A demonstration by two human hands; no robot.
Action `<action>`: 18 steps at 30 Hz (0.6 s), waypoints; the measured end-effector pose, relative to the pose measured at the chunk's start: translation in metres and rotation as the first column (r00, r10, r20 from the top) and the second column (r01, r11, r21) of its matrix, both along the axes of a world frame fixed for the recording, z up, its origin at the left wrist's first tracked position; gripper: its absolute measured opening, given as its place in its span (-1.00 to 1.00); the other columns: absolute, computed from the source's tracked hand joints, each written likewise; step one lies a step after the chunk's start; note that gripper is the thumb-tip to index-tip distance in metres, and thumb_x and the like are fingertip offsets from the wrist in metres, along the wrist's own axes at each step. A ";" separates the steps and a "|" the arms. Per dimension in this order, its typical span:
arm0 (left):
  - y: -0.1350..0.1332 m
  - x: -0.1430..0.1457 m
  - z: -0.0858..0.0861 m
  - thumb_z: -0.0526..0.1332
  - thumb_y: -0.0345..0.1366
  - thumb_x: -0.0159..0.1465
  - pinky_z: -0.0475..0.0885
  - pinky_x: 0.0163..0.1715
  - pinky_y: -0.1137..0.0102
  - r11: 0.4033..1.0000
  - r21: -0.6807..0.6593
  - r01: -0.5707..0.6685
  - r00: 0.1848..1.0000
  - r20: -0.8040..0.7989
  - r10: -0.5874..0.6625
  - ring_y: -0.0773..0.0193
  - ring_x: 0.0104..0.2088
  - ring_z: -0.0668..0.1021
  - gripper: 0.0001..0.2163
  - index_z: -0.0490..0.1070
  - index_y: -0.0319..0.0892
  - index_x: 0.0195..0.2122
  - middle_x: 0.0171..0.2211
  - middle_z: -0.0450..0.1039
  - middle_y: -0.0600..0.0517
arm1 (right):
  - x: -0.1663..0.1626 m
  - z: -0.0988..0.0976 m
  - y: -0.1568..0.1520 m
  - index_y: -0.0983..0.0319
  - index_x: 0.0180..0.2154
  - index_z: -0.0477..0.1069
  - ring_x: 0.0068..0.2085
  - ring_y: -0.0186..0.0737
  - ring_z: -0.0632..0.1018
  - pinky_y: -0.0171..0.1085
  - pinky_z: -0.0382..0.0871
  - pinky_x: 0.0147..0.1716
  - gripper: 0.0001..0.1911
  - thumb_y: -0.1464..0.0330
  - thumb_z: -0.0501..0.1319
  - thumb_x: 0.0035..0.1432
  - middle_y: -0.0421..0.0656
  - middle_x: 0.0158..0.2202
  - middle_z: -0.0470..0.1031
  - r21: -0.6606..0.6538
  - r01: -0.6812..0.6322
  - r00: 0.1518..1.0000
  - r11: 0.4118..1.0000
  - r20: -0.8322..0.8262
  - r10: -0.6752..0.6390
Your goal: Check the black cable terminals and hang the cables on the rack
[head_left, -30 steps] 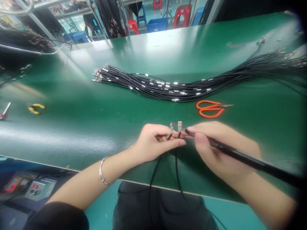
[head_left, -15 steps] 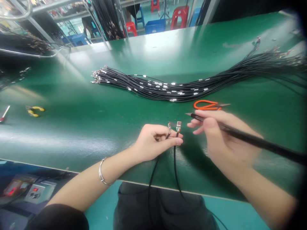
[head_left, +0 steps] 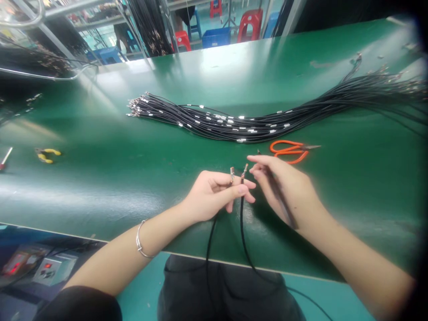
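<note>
My left hand (head_left: 214, 194) is closed on a black cable (head_left: 242, 214), pinching it just below its bare end between thumb and fingers. The small metal connector (head_left: 245, 169) on that end points up, with coppery parts showing. A second connector end (head_left: 232, 173) stands beside it at the same fingers. Close by on the right, my right hand (head_left: 287, 187) grips a slim black tool (head_left: 279, 194) with a pointed tip; motion blurs it and I cannot tell its kind. Its fingertips are near the connector but apart from it. Orange-handled scissors (head_left: 290, 150) lie just beyond this hand.
A long bundle of black cables (head_left: 214, 122) with white labels stretches across the green table (head_left: 133, 178). Yellow-handled cutters (head_left: 48, 155) lie at the left. More cables hang from a metal rack (head_left: 147, 26). Stools and a blue bin (head_left: 216, 38) stand behind.
My right hand has moved left toward the connectors and turned, swinging the black tool to a steeper angle. In my left hand the connector ends have rotated to show their narrow edges.
</note>
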State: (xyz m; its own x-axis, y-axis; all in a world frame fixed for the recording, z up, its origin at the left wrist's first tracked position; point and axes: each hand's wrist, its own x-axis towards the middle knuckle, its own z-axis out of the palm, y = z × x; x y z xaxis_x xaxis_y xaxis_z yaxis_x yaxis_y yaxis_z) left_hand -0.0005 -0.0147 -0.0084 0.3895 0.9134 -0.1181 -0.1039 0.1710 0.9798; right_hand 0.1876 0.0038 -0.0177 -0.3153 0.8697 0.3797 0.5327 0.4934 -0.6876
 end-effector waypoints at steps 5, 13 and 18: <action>0.003 -0.004 -0.002 0.27 -0.16 0.27 0.14 -0.68 0.52 1.000 -0.025 0.003 0.997 0.071 -0.001 0.49 -0.67 0.37 -0.73 0.56 -0.29 -0.20 -0.37 0.58 -0.11 | 0.006 -0.010 0.004 0.23 0.06 0.42 -0.20 -0.11 0.49 -0.22 0.40 -0.34 -0.61 0.51 0.03 0.25 -0.03 -0.23 0.43 0.049 -0.108 0.906 0.993 0.416 0.078; 0.010 -0.009 -0.001 0.29 -0.16 0.25 0.22 -0.66 0.52 0.990 0.078 -0.120 0.993 0.014 0.119 0.51 -0.67 0.37 -0.74 0.57 -0.31 -0.31 -0.35 0.58 -0.14 | 0.003 0.015 0.000 0.30 -0.03 0.49 -0.67 -0.39 0.31 -0.38 0.20 -0.65 -0.54 0.12 0.02 0.34 -0.23 -0.62 0.39 -0.628 -0.238 0.964 0.741 -0.063 0.257; 0.020 -0.027 0.016 0.34 -0.16 0.20 0.32 -0.65 0.52 0.906 0.335 -0.257 0.930 -0.170 0.326 0.35 -0.53 0.53 -0.72 0.57 -0.31 -0.22 -0.36 0.59 -0.13 | -0.002 0.031 -0.014 0.33 -0.17 0.50 -0.58 -0.46 0.36 -0.46 0.26 -0.64 -0.64 0.16 0.30 0.14 -0.15 -0.45 0.51 -0.762 -0.487 0.864 0.426 -0.346 0.366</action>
